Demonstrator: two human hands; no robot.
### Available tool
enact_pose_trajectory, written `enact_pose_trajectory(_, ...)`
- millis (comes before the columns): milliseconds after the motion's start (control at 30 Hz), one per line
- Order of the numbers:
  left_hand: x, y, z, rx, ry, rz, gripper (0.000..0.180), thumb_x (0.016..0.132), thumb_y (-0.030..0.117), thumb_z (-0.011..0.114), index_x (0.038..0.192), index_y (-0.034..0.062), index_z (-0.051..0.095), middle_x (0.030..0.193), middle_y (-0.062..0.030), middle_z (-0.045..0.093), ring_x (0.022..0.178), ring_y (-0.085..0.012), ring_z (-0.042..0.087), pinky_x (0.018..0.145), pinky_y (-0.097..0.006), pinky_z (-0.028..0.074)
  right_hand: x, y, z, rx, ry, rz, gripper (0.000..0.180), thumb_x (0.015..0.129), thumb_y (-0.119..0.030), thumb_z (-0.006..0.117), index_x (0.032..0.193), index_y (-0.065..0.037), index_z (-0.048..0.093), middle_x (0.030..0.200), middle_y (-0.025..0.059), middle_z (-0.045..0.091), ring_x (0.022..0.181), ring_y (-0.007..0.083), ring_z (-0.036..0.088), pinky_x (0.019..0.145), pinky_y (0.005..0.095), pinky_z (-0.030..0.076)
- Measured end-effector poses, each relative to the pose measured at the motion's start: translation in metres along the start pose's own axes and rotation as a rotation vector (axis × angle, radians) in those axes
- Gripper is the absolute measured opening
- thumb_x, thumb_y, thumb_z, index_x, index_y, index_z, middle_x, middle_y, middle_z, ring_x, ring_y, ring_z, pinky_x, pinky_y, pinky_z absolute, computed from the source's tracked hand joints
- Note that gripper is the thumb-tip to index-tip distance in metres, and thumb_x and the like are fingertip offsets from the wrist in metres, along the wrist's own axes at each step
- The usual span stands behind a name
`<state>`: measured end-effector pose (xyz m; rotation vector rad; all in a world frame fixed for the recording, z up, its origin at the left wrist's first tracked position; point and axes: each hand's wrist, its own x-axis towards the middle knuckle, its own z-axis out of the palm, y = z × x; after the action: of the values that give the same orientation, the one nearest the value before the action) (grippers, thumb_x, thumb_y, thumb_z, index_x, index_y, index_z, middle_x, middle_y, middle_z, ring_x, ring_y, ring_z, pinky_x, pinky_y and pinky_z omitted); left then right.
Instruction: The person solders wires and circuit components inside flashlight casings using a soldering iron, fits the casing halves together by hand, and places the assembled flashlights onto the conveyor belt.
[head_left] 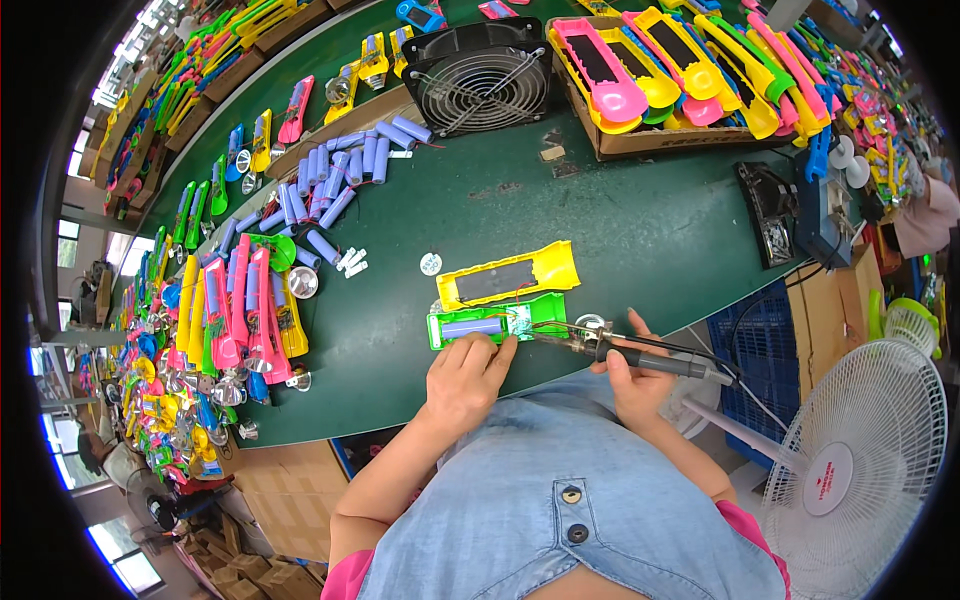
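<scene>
At the bench's near edge lies a green torch housing half (556, 302) with a purple cylindrical battery (472, 328) and a small circuit board (520, 321) inside. My left hand (466, 378) is closed, its thumb and fingertips gripping the housing's near edge beside the board. In my right hand (640, 378) is a soldering iron (655, 362), held by its dark handle, the tip pointing left toward the board. Whether the tip touches it cannot be made out. A round reflector (590, 323) sits at the housing's right end. Just behind lies a yellow housing half (560, 266) with a black panel.
Loose purple batteries (335, 175) are heaped at back left, above a pile of coloured torches (250, 310). A black box fan (478, 85) and a carton (660, 140) of housing halves stand behind. Right are a blue soldering station (825, 215) and white fan (855, 470).
</scene>
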<state>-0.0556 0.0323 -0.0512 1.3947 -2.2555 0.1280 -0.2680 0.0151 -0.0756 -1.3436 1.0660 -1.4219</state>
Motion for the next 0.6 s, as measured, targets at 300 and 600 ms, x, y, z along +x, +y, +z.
enact_pose_trajectory(300, -0.0005, -0.0012, -0.0007, -0.009, 0.004, 0.008, 0.032, 0.062, 0.009, 0.057, 0.092, 0.0029, 0.064, 0.076, -0.0053, 0.05, 0.073, -0.0183, 0.054, 0.058, -0.029, 0.044, -0.0069, 0.0062, 0.0043, -0.008, 0.032, 0.032, 0.018, 0.076, 0.002, 0.061, 0.094, 0.003, 0.057, 0.081, 0.0128, 0.063, 0.071, 0.0173, 0.065, 0.103, 0.0458, 0.028)
enact_pose_trajectory(600, -0.0016, -0.0024, 0.0001, -0.017, 0.015, -0.012, 0.032, 0.061, 0.009, 0.059, 0.092, 0.0056, 0.065, 0.072, -0.0033, 0.047, 0.067, -0.016, 0.051, 0.054, -0.027, 0.041, -0.0059, 0.0026, 0.0062, 0.095, 0.064, 0.201, 0.015, 0.08, -0.003, 0.059, 0.092, 0.003, 0.055, 0.069, 0.0097, 0.064, 0.065, 0.0122, 0.064, 0.106, 0.0447, 0.022)
